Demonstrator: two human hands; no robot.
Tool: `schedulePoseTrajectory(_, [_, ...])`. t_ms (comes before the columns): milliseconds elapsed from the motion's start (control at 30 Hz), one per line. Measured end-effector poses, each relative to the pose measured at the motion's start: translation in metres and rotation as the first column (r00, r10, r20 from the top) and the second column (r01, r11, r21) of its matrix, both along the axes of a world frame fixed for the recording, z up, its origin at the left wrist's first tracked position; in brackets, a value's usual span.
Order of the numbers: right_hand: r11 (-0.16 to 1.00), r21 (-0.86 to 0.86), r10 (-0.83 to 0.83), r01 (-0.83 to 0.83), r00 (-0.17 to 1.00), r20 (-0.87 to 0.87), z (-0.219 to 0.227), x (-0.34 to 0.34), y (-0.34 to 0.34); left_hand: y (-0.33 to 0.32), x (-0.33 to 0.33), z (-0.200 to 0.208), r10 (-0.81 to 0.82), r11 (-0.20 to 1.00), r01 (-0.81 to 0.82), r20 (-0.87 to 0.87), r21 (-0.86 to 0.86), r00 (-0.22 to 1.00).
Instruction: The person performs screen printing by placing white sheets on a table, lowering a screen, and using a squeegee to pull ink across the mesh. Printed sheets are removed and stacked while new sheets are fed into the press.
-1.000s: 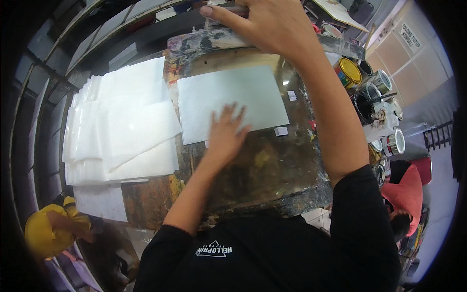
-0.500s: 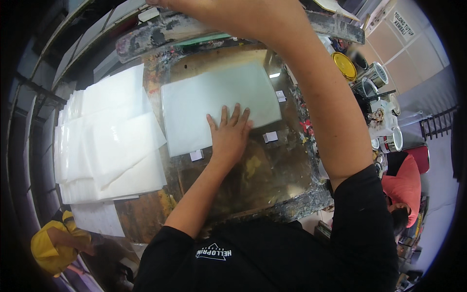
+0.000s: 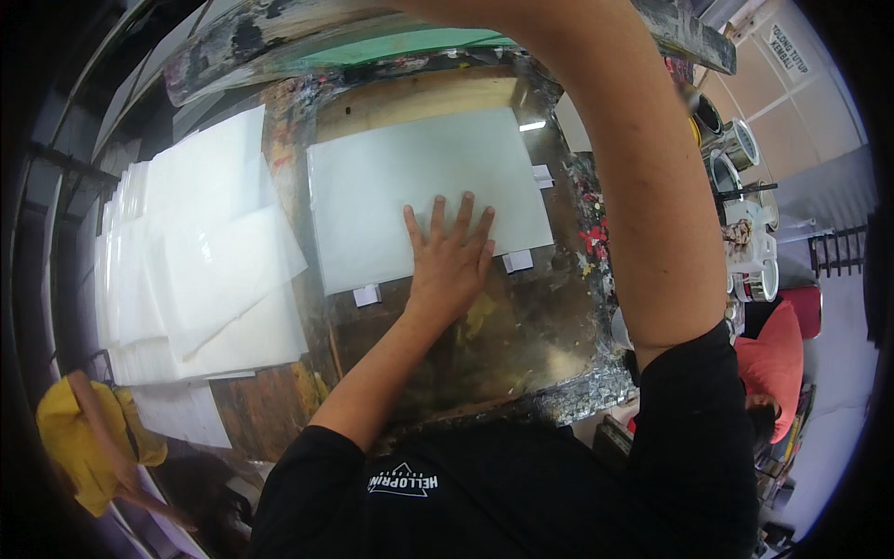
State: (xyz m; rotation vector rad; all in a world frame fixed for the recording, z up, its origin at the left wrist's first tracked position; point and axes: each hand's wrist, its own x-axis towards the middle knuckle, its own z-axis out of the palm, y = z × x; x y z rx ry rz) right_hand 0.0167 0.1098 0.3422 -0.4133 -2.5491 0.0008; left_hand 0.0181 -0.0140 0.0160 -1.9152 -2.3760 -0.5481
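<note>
My left hand (image 3: pixel 447 265) lies flat with fingers spread on a pale, translucent plastic sheet (image 3: pixel 372 196). Under the sheet is a brown, stained printing board (image 3: pixel 419 359). Small folded white tabs (image 3: pixel 367 295) sit along the sheet's near edge and right side. My right forearm (image 3: pixel 643 186) stretches up and away past the top of the view, so that hand is out of sight. Beyond the sheet, a paint-smeared frame (image 3: pixel 261 42) with green mesh (image 3: pixel 410 45) stands raised above the board.
A fanned pile of similar white plastic sheets (image 3: pixel 205 270) lies to the left. Paint cans (image 3: pixel 740 144) crowd the right side. One person in a yellow top (image 3: pixel 79 438) is at lower left, another in a red top (image 3: pixel 778 363) at right. Metal racks (image 3: pixel 60 158) line the left.
The frame has come lower and nearer, showing more green mesh. The sheet has shifted slightly right and nearer, its edge now by the tabs. My left hand's fingers have spread wider.
</note>
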Motion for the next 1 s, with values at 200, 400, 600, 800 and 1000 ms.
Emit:
schedulePoseTrajectory(200, [0.992,0.097,-0.073,0.085,0.990,-0.118,-0.019,-0.002,-0.021,-0.001,0.001,-0.007,-0.001,1.000,0.001,0.019,0.013,1.000])
schedulePoseTrajectory(400, [0.998,-0.007,-0.060,0.059,0.998,-0.026,-0.014,-0.004,-0.013,-0.012,-0.017,0.013,0.110,0.954,-0.162,0.208,0.253,0.972])
schedulePoseTrajectory(600, [0.984,0.167,0.075,-0.066,0.996,-0.045,-0.096,0.036,-0.026,-0.094,-0.076,0.143,-0.202,0.875,-0.389,0.947,0.289,0.249])
schedulePoseTrajectory(800, [0.979,-0.183,0.152,-0.089,0.917,0.369,-0.200,0.088,-0.060,-0.136,-0.049,0.036,0.319,0.907,-0.415,0.529,0.069,0.787])
schedulePoseTrajectory(1000, [0.979,-0.203,0.043,0.026,0.944,0.326,-0.262,0.104,-0.088,-0.141,-0.039,0.006,0.397,0.897,-0.428,0.227,0.107,0.889])
